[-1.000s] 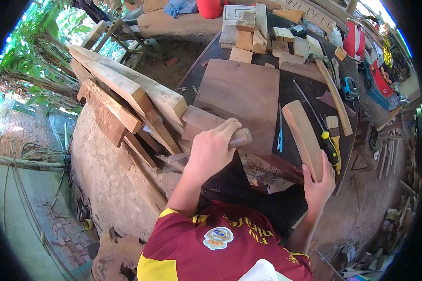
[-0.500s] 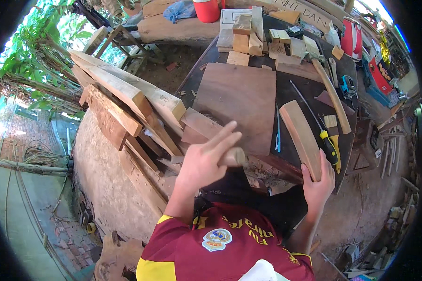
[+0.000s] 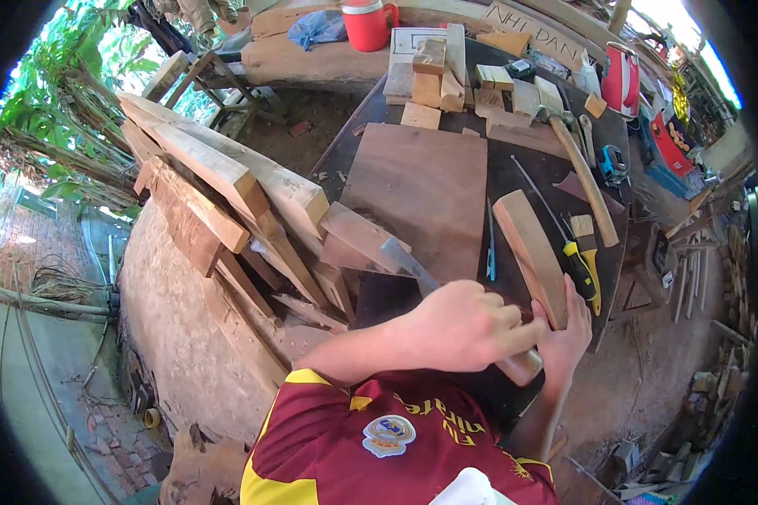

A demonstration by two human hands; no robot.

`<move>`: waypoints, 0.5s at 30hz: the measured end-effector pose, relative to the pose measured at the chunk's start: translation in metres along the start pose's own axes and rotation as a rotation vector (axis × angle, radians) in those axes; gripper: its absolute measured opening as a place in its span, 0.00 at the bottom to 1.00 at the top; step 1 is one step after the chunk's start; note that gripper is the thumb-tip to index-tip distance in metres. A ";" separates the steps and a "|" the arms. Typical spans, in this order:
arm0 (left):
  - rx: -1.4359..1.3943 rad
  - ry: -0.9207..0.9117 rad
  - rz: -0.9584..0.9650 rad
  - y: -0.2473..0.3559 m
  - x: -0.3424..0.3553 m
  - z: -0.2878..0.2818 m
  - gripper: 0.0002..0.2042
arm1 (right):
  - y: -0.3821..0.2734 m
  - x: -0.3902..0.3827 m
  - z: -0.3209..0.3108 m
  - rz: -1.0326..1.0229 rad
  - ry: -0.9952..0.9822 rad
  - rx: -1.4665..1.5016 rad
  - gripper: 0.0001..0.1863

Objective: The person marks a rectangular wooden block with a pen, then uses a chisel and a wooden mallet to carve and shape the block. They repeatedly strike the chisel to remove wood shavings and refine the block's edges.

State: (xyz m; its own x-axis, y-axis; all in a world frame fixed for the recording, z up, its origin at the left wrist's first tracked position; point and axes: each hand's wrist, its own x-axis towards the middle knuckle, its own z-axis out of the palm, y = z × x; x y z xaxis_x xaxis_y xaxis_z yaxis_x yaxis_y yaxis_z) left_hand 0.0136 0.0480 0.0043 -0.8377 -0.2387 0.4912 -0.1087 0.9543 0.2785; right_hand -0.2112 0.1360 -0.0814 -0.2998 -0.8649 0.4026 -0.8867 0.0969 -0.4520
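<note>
My left hand [image 3: 472,326] is closed round the handle of a chisel [image 3: 408,263]. Its grey blade points up and left over the table, while the thick, rounded handle end comes out below my fist on the right. Close beside it, my right hand [image 3: 566,324] grips the near end of a smooth, slightly curved wooden block [image 3: 529,252], thumb on one side and fingers along the other. The block slants away from me over the dark table. Part of the chisel is hidden under my left fingers.
Right of the block lie a yellow-black screwdriver [image 3: 579,271], a brush [image 3: 584,231] and a hammer [image 3: 583,181]. A brown board [image 3: 417,181] covers the table's middle, with a blue pen-like tool [image 3: 491,252] alongside. Thick planks [image 3: 227,168] lean at the left. Wood offcuts [image 3: 421,115] stand at the back.
My left hand has swung right, toward my right hand. Its fingers were stretched out and are now wrapped round the chisel, whose blade has come into view. The right hand keeps the block.
</note>
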 end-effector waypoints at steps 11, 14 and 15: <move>-0.087 0.078 -0.113 -0.018 -0.006 0.008 0.24 | -0.004 0.001 -0.002 0.028 -0.010 -0.007 0.34; -0.092 0.081 -0.107 -0.019 -0.006 0.008 0.23 | -0.006 0.001 -0.003 0.032 -0.013 0.001 0.35; -0.093 0.082 -0.102 -0.019 -0.006 0.008 0.23 | -0.006 0.001 -0.003 0.030 -0.007 -0.004 0.35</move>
State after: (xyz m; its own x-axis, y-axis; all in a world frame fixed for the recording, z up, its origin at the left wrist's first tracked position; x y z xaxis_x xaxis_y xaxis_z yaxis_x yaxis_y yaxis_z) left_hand 0.0164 0.0330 -0.0101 -0.7779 -0.3512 0.5210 -0.1379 0.9044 0.4038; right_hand -0.2073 0.1359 -0.0762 -0.3239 -0.8649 0.3835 -0.8786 0.1246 -0.4610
